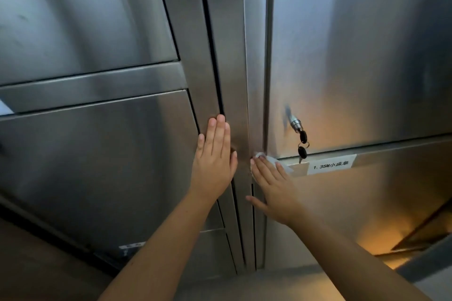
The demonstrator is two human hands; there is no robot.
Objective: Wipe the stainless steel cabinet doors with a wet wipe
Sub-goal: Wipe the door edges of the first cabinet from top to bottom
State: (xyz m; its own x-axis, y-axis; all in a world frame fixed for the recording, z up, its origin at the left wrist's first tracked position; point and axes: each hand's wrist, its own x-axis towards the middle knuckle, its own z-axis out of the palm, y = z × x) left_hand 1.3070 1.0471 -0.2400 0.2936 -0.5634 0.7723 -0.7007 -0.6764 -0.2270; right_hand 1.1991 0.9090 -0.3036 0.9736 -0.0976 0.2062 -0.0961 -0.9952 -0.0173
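Head camera looks straight at a wall of brushed steel cabinet doors (354, 56), and both bare arms are up on the metal. Left hand (215, 161) lies flat against the upright steel strip (234, 80) between the left and right banks, fingers straight and close together, pointing up, holding nothing. Right hand (274, 186) is spread flat too, fingers straight and angled up to the left, thumb stretched out low, and under those fingers sits the white wet wipe (261, 154), pressed against the steel right where the strip meets the corner of the right-hand doors. Bits of the wipe peek out past the fingertips and along the hand's upper edge. Just beside it to the right, a white label (331, 164) with "1.35M" and some printed characters runs along the top of the lower right door. Above that label, a round lock (296, 123) sticks out of the upper right door with a key in it, and black-headed keys (302, 144) dangle down toward the label. Over on the left, a lower door (97, 166) sits under a horizontal steel band, and a small blurred sticker (133, 245) shows near its bottom edge.
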